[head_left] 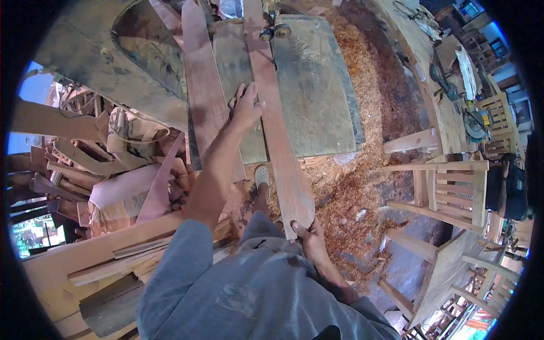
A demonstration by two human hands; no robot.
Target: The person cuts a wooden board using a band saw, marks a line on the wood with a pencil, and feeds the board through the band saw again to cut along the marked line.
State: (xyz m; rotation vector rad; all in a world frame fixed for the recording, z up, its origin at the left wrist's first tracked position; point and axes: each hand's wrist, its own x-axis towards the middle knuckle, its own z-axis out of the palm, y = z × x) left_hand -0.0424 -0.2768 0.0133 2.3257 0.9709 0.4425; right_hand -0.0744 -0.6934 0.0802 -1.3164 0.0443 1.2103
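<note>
A long reddish board [277, 124] lies over a flat, worn machine table [311, 85], and its wide near end sticks out past the table's front edge. My right hand [309, 235] grips that near end, thumb on top. Farther up, my left hand [247, 105] is at the board's left edge, with fingers bent against it; some fingertips are hidden. Small round rollers [274, 32] stand beside the board's far part. A second shaped board [204, 73] rests to the left, partly behind my left forearm.
Wood offcuts [85, 164] are piled at the left, and planks [130, 260] lie at the lower left. Shavings [362, 209] cover the floor right of the table. Wooden chair frames [447, 187] and a workbench [447, 113] with tools stand at the right.
</note>
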